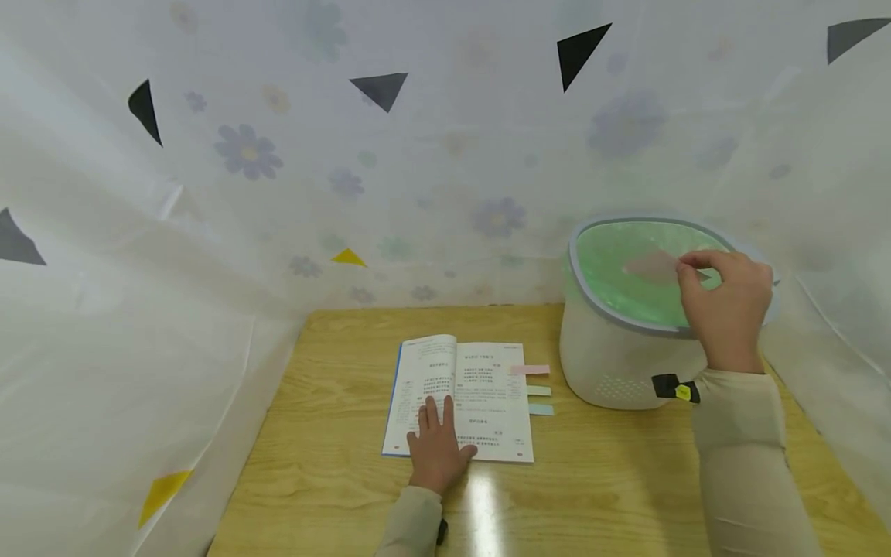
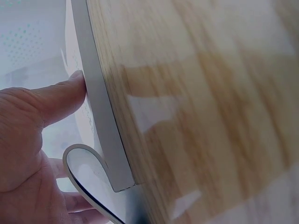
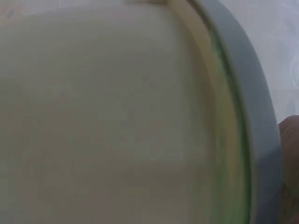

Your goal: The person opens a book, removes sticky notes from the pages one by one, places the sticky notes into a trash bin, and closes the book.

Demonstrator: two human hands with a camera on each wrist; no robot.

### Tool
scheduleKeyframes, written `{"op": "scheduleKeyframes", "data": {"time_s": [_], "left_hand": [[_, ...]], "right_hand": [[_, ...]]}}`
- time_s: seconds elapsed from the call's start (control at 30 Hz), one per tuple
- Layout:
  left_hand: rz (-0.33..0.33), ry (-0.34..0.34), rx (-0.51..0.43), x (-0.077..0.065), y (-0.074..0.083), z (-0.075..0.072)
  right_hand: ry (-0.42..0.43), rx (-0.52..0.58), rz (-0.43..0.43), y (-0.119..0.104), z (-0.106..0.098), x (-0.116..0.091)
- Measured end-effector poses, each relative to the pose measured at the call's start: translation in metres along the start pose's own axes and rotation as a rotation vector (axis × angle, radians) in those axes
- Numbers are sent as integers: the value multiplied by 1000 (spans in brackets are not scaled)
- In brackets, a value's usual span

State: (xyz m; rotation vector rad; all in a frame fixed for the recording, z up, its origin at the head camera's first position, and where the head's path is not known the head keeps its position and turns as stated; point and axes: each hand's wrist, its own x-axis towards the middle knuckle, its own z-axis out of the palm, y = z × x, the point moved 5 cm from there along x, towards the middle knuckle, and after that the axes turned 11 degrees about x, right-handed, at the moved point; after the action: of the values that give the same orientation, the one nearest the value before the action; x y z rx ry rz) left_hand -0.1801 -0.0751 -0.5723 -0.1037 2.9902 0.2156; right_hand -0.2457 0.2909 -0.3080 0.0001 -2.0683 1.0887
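Observation:
An open book point(image 1: 487, 402) with printed pages lies on the table. My left hand point(image 1: 438, 449) rests on its lower part near the fold, fingers spread over the left page. In the left wrist view, the left thumb point(image 2: 63, 98) lies at the book's edge point(image 2: 105, 116). Pink point(image 1: 532, 370), pale green point(image 1: 539, 391) and blue page tabs point(image 1: 541, 409) stick out of the book's right side. My right hand point(image 1: 727, 302) is over the trash bin point(image 1: 619, 367), thumb and forefinger pinching a thin, blurred pinkish piece point(image 1: 650, 268) above its green liner point(image 1: 612, 247).
The bin's grey-blue rim point(image 1: 592, 290) surrounds the liner, and the bin stands at the table's back right. The wood-grain table point(image 1: 327, 433) is bordered by white flower-patterned sheeting point(image 1: 418, 178) at the back and sides. Bin wall point(image 3: 103, 112) fills most of the right wrist view.

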Motion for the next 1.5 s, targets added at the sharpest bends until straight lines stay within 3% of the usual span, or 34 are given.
{"op": "scheduleKeyframes", "data": {"time_s": [0.2, 0.27, 0.67, 1.13, 1.5], "left_hand": [[4, -3, 9, 0, 0, 0], [4, -1, 6, 0, 0, 0], [-5, -9, 5, -3, -1, -5], [-3, -2, -8, -3, -4, -4], [-3, 3, -21, -1, -4, -3]], "right_hand": [[-61, -66, 169, 9, -4, 1], [-65, -73, 187, 8, -6, 1], [-70, -100, 214, 16, -9, 1], [-148, -133, 262, 22, -5, 4], [-143, -84, 231, 12, -9, 0]]}}
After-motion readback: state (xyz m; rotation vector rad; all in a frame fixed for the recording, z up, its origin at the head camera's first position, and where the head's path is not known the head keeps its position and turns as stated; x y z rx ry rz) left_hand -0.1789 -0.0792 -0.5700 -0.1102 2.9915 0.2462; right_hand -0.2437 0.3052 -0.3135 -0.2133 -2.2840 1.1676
